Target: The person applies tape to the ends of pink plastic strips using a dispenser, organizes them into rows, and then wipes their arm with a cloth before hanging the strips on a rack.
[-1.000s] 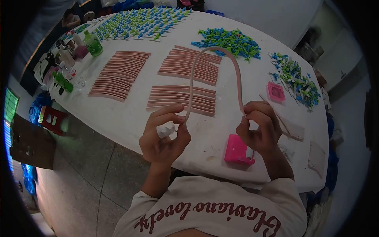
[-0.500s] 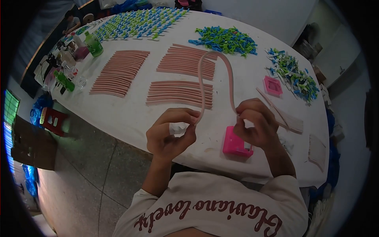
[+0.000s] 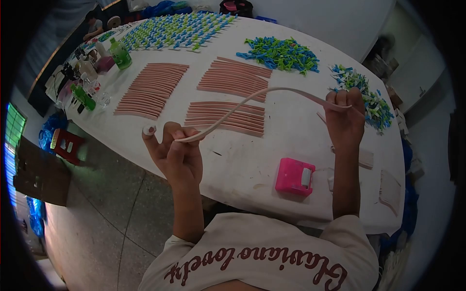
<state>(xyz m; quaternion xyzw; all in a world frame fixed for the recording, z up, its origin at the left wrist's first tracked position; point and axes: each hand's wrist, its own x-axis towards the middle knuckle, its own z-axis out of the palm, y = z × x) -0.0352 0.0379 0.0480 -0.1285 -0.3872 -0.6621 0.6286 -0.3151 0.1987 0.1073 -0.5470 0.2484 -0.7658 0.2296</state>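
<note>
A pale pink flexible strip (image 3: 264,90) stretches in a shallow arch between my two hands above the table. My left hand (image 3: 178,153) pinches one end between thumb and fingers; a raised finger of that hand has a white wrap at its tip. At the other end, my right hand (image 3: 345,116) is closed around the strip, its fingers curled. Below and between the hands, a bright pink box-like holder (image 3: 291,177) with a pale part on its right side rests near the table's front edge. Similar pink strips (image 3: 225,116) lie in rows behind my left hand.
More strip rows (image 3: 153,89) lie farther left on the white table (image 3: 233,160). Blue and green pieces form a laid-out array (image 3: 179,31) and a pile (image 3: 281,53); a mixed heap (image 3: 359,92) lies right. Green bottles (image 3: 120,54) stand left. Another person (image 3: 93,26) sits far left.
My hands have moved apart, the right one up and to the right, the left slightly leftward. The strip has gone from a tall narrow loop to a long shallow arch.
</note>
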